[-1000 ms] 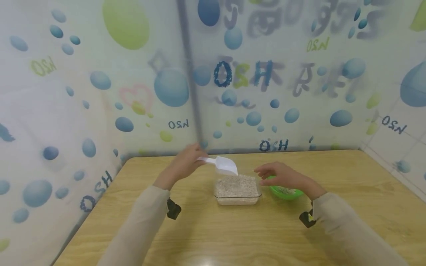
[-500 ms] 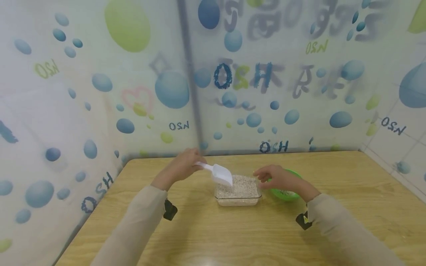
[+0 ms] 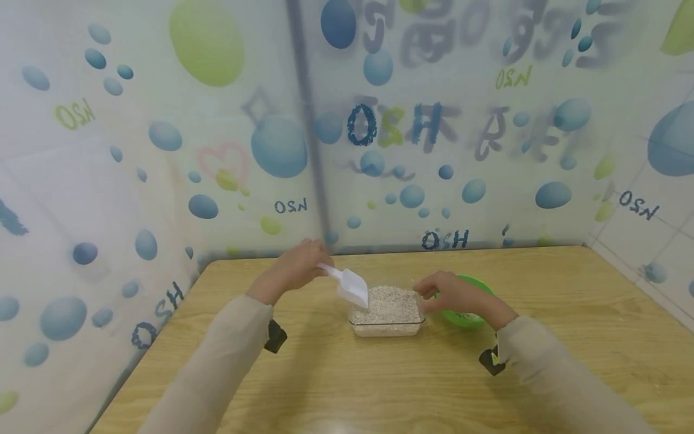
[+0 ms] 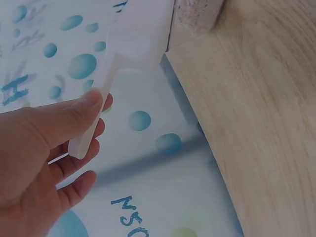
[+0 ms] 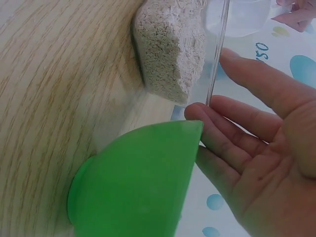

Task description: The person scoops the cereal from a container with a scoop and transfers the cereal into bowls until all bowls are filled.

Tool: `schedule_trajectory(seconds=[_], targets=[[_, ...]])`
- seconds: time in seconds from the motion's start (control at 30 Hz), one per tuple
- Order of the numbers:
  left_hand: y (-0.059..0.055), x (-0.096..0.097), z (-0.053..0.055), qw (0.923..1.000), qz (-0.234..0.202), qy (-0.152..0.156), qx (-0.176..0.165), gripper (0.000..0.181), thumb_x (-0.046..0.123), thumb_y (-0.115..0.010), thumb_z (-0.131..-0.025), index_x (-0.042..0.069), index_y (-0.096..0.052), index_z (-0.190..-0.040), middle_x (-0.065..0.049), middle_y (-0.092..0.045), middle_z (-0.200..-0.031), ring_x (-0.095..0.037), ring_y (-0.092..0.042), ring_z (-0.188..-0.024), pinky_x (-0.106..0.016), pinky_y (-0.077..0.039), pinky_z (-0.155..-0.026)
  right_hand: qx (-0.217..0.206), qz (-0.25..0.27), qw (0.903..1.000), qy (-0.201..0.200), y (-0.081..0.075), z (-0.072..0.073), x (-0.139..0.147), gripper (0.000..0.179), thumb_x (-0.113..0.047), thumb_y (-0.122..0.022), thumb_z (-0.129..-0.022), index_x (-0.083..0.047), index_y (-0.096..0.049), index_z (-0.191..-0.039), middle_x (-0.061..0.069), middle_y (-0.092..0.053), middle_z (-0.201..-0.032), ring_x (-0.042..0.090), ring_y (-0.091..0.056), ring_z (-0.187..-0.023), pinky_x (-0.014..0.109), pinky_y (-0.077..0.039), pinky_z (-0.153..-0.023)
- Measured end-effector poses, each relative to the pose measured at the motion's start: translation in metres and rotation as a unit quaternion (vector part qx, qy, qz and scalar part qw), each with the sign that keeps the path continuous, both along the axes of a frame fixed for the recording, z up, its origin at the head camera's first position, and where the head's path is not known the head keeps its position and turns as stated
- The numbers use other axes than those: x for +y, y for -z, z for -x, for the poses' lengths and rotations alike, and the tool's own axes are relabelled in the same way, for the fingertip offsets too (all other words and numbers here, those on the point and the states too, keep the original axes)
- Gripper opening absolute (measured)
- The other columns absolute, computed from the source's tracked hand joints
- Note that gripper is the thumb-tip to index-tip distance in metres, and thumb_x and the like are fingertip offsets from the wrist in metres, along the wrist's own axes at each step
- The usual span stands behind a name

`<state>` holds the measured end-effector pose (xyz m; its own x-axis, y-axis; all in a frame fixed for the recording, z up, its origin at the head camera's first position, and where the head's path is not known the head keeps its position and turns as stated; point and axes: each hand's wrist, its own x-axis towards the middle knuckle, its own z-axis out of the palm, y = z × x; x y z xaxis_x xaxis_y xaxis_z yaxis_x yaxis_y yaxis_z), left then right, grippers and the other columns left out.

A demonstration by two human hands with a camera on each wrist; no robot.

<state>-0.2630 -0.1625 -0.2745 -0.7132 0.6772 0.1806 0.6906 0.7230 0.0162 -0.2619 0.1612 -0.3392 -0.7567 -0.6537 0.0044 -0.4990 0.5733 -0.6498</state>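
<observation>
A white plastic scoop (image 3: 353, 288) is gripped by its handle in my left hand (image 3: 295, 266), thumb on one side and fingers on the other in the left wrist view. Its tilted blade reaches over the left end of a clear rectangular container (image 3: 386, 330) filled with pale, flaky grains (image 3: 394, 302). I cannot tell whether the blade touches them. My right hand (image 3: 454, 295) holds the container's right rim, its thumb (image 5: 239, 66) on the edge and fingers bent around the corner. Directly beside that hand stands a green bowl (image 5: 138, 182) with some grains inside, partly hidden by the hand.
The container and bowl stand on a wood-grain table (image 3: 347, 380). Behind it hangs a pale sheet (image 3: 461, 150) printed with blue and green drops, and similar sheets close off both sides. A dark wrist device (image 3: 275, 336) is worn on each arm.
My left hand has lowered the scoop and drawn it leftward, from above the container's middle to its left end. My right hand's fingers have drawn in against the container's right rim.
</observation>
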Motion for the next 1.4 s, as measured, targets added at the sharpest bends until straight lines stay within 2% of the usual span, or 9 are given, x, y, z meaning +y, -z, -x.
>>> schedule_trajectory(seconds=[0.37, 0.53, 0.77, 1.03, 1.13, 1.27, 1.4], targets=[[-0.012, 0.014, 0.007, 0.9969, 0.076, -0.017, -0.015, 0.007, 0.01, -0.067, -0.081, 0.007, -0.072, -0.085, -0.004, -0.06, -0.08, -0.021, -0.05, -0.078, -0.034, -0.04, -0.074, -0.009, -0.005, 0.9998, 0.014, -0.002, -0.001, -0.002, 0.045, -0.011, -0.066, -0.084, 0.012, -0.053, -0.12, 0.025, -0.056, -0.117, 0.034, -0.057, -0.101, 0.039, -0.048, -0.081], [-0.01, 0.021, 0.006, 0.9965, 0.076, -0.018, -0.028, 0.013, 0.01, -0.067, -0.082, 0.006, -0.072, -0.093, -0.005, -0.062, -0.087, -0.022, -0.052, -0.084, -0.034, -0.042, -0.077, -0.01, -0.012, 0.9997, 0.018, 0.0, 0.001, -0.003, 0.045, -0.012, -0.066, -0.084, 0.011, -0.053, -0.12, 0.024, -0.056, -0.117, 0.033, -0.057, -0.102, 0.039, -0.048, -0.082], [0.004, 0.023, 0.007, 0.998, 0.027, -0.036, -0.044, 0.014, 0.012, -0.067, -0.083, 0.005, -0.069, -0.094, -0.004, -0.06, -0.089, -0.022, -0.052, -0.085, -0.033, -0.043, -0.076, -0.011, -0.009, 0.9998, 0.017, 0.001, 0.002, -0.002, 0.046, -0.011, -0.066, -0.084, 0.013, -0.052, -0.12, 0.025, -0.056, -0.117, 0.033, -0.057, -0.102, 0.039, -0.048, -0.082], [0.028, 0.015, 0.011, 0.9998, -0.011, 0.013, -0.01, 0.014, 0.011, -0.068, -0.081, 0.004, -0.071, -0.092, -0.005, -0.054, -0.087, -0.021, -0.047, -0.083, -0.034, -0.04, -0.074, -0.007, -0.009, 0.9999, 0.007, 0.0, 0.001, -0.003, 0.046, -0.012, -0.066, -0.084, 0.014, -0.051, -0.12, 0.026, -0.055, -0.117, 0.034, -0.057, -0.102, 0.038, -0.048, -0.081], [0.039, 0.008, 0.011, 0.9984, -0.045, 0.023, -0.024, 0.014, 0.009, -0.067, -0.082, 0.003, -0.07, -0.093, -0.004, -0.052, -0.084, -0.02, -0.046, -0.082, -0.034, -0.039, -0.076, -0.01, -0.008, 0.9999, 0.008, -0.001, 0.0, -0.003, 0.047, -0.012, -0.066, -0.084, 0.014, -0.051, -0.12, 0.026, -0.055, -0.118, 0.034, -0.056, -0.103, 0.038, -0.048, -0.081], [0.052, 0.002, 0.011, 0.9943, -0.091, 0.015, -0.053, 0.015, 0.008, -0.065, -0.083, 0.002, -0.069, -0.097, -0.001, -0.051, -0.081, -0.017, -0.045, -0.078, -0.032, -0.038, -0.073, -0.011, -0.009, 0.9999, 0.01, -0.002, 0.0, -0.003, 0.048, -0.013, -0.067, -0.084, 0.014, -0.051, -0.12, 0.026, -0.055, -0.118, 0.035, -0.056, -0.103, 0.038, -0.048, -0.081], [0.062, 0.0, 0.009, 0.9895, -0.129, 0.017, -0.063, 0.015, 0.007, -0.066, -0.083, 0.001, -0.069, -0.097, 0.0, -0.053, -0.08, -0.015, -0.046, -0.075, -0.03, -0.038, -0.07, -0.009, -0.009, 0.9999, 0.01, -0.001, 0.0, -0.003, 0.048, -0.014, -0.067, -0.084, 0.014, -0.051, -0.12, 0.026, -0.055, -0.118, 0.035, -0.056, -0.103, 0.038, -0.048, -0.081]])
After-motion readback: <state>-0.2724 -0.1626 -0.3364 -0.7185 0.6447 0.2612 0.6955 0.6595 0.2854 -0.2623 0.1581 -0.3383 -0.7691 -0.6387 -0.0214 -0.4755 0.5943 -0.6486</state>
